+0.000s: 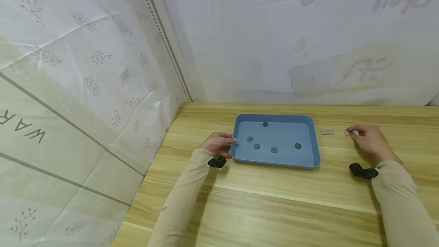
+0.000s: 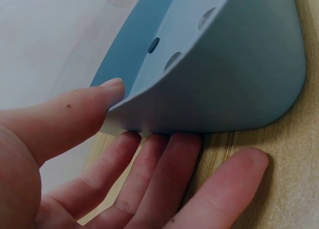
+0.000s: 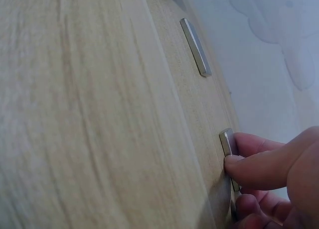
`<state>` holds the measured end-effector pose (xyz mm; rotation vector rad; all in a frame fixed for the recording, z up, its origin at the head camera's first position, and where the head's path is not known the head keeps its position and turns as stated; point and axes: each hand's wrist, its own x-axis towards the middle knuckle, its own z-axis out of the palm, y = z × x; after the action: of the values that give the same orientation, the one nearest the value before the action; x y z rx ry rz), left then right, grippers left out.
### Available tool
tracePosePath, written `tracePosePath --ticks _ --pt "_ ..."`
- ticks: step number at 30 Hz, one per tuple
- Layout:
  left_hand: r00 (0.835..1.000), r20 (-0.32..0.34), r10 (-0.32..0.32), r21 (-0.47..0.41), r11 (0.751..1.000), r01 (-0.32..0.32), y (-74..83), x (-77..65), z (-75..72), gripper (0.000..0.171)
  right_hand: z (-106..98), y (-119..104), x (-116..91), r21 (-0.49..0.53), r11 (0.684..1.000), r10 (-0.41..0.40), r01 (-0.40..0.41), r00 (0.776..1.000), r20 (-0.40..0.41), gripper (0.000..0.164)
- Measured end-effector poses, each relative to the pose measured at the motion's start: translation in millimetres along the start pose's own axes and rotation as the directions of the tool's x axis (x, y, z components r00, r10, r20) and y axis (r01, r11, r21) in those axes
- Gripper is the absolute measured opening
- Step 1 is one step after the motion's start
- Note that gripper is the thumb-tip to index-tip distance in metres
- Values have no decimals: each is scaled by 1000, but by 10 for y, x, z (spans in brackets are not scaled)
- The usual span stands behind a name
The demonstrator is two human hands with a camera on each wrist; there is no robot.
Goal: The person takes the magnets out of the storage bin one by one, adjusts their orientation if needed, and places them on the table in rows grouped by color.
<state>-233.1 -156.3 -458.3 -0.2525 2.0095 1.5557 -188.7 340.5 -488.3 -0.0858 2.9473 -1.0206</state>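
My left hand (image 1: 217,143) grips the left wall of a shallow blue tray (image 1: 281,134). In the left wrist view its thumb laps over the tray's rim (image 2: 159,82), while the other fingers lie along the outside near the table. Several small dark grey discs (image 1: 274,150) are spread over the tray's floor. To the right of the tray, my right hand (image 1: 372,140) pinches a small grey rectangular bar (image 3: 228,142) between thumb and fingers, low at the tabletop. A second such bar (image 1: 327,132) lies flat between the tray and that hand.
The wooden table (image 1: 253,205) runs up to a pale printed cloth (image 1: 240,48) hanging behind it. Another patterned cloth (image 1: 85,98) hangs along the left edge. Black devices (image 1: 363,171) are strapped at both wrists.
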Motion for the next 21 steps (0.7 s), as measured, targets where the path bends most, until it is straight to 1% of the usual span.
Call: tracePosePath --ticks 11,21 --pt "1000 -2 -1 -5 1000 1 13 -26 7 49 5 21 10 8 1000 -3 3 1000 -6 28" --pt "1000 -6 -8 -10 1000 8 15 -25 8 46 17 33 7 8 1000 -7 7 1000 -10 28"
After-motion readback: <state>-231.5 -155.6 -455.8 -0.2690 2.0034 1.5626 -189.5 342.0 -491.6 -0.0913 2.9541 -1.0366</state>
